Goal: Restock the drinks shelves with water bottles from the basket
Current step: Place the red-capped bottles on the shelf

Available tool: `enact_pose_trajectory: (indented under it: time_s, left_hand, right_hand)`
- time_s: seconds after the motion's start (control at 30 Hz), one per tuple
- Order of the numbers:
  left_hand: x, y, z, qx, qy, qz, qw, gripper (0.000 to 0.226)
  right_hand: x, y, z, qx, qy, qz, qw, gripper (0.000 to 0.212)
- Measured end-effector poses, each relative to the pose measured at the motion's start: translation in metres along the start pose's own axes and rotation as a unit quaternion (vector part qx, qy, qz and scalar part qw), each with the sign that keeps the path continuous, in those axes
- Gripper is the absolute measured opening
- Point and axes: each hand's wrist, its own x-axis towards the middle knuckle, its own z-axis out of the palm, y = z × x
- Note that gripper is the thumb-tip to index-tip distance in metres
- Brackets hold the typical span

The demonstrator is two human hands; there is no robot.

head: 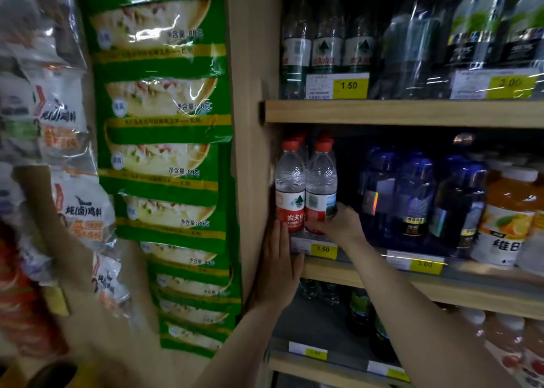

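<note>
Reaching into the middle shelf (412,281), both hands work at its left end, where red-capped water bottles stand in two short rows. The right hand (341,225) curls around the lower part of the front right bottle (321,181), fingers wrapped over the right side of its red-and-white label, thumb side toward the camera; the bottle stands upright on the shelf. The left hand (278,267) is flat and open, fingers straight and together, pointing up; its fingertips touch the base of the front left bottle (290,187), and the palm lies against the shelf's front edge beside the wooden side panel (250,152). It grips nothing.

More red caps show just behind the two front bottles. A yellow 1.50 price tag (323,250) sits below them on the shelf lip. Further right on the same shelf stand dark blue bottles (412,193), then an orange drink (512,211).

On the shelf above are green-labelled water bottles (326,40) with another 1.50 tag. Green snack packets (164,152) hang in a column on the panel's left.
</note>
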Motion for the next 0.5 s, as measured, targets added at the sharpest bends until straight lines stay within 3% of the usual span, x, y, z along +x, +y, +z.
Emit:
enact_pose_trajectory:
  time_s: [0.17, 0.3, 0.4, 0.5]
  left_hand:
    - [0.0, 0.0, 0.001, -0.033, -0.012, -0.015, 0.999, 0.071]
    - [0.002, 0.006, -0.011, -0.056, -0.008, -0.02, 0.998, 0.071]
    - [-0.002, 0.021, -0.035, -0.091, 0.038, 0.035, 0.995, 0.066]
    - [-0.014, 0.046, -0.049, -0.123, 0.061, 0.117, 0.984, 0.056]
  right_hand:
    - [-0.002, -0.001, 0.002, -0.016, -0.015, 0.022, 1.0, 0.068]
    - [-0.007, -0.011, -0.011, -0.046, -0.071, 0.031, 0.996, 0.068]
    - [-0.027, -0.017, -0.038, -0.077, -0.058, -0.003, 0.995, 0.081]
    - [-0.067, -0.007, -0.074, -0.095, -0.003, -0.05, 0.994, 0.07]
